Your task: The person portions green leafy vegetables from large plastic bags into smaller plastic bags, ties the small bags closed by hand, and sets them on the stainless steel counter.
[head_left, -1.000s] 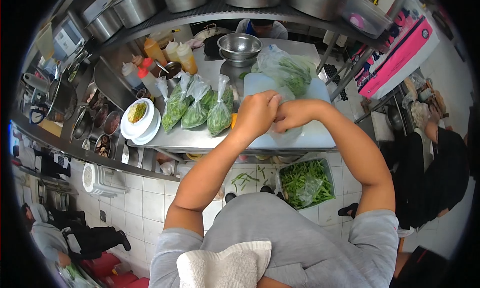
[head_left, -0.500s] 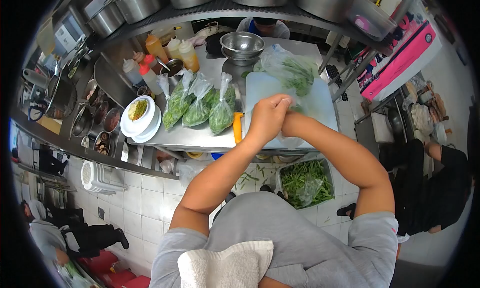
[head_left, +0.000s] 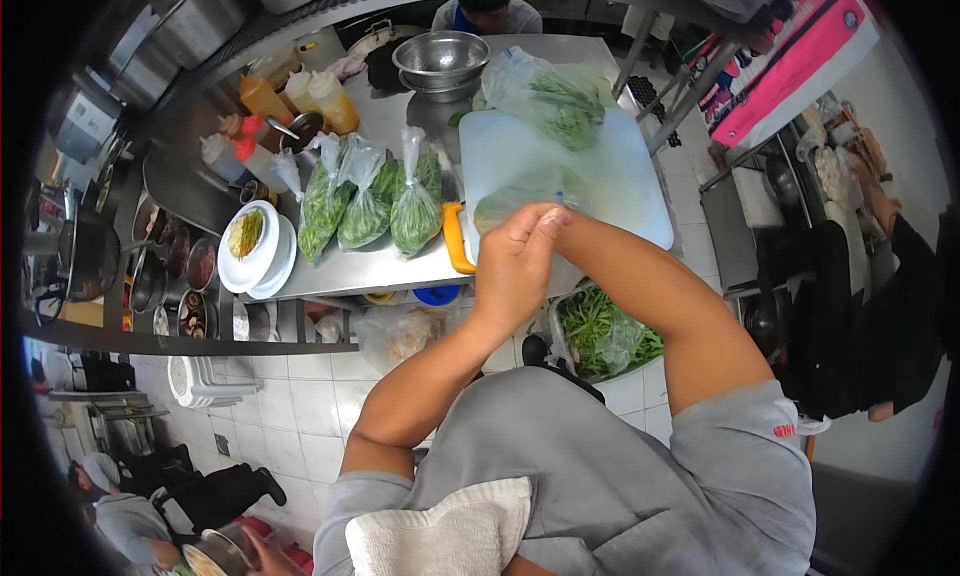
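Observation:
Over the near edge of a pale cutting board, my left hand is closed in a fist-like grip on a clear plastic bag. My right hand presses against it from behind, its fingers hidden by the left. Greens show faintly through the bag. A larger bag of greens lies at the board's far edge. Left of the board is an orange handle. Tied bags of green vegetables stand further left on the steel counter.
Stacked metal bowls, sauce bottles and white plates stand on the counter. A bin of greens is on the floor below. A person is behind the counter; others are at both sides.
The view has shifted, showing the counter further left and higher. The two hands came together and now sit nearer the board's front edge, the left still closed on the bag.

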Action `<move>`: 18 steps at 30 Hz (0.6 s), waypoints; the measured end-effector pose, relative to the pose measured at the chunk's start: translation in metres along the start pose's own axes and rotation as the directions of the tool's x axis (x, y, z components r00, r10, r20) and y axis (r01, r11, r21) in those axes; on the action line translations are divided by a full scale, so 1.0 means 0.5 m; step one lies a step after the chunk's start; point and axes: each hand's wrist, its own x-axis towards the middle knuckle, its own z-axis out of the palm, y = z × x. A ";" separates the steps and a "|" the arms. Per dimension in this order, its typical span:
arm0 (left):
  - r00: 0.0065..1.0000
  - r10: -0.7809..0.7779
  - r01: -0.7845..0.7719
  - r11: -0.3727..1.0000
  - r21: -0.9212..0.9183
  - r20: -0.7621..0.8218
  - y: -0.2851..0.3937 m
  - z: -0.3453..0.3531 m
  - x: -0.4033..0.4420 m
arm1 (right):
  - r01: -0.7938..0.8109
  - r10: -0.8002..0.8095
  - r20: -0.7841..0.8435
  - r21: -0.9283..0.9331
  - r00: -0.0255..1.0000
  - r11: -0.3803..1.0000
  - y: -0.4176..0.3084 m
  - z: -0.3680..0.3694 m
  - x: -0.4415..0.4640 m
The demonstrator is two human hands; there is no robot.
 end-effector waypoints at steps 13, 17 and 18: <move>0.979 0.017 -0.030 0.998 -0.061 -0.204 0.012 -0.087 0.097 | -0.246 0.202 0.166 0.317 0.965 0.916 -0.062 -0.175 -0.052; 0.989 0.057 -0.069 0.994 -0.080 -0.139 0.014 -0.054 0.086 | 0.041 -0.044 0.053 0.056 0.998 0.998 0.008 -0.130 -0.035; 0.988 0.101 -0.108 0.992 -0.058 -0.114 0.013 -0.044 0.084 | 0.152 -0.149 -0.043 0.071 0.988 0.986 0.032 -0.088 -0.011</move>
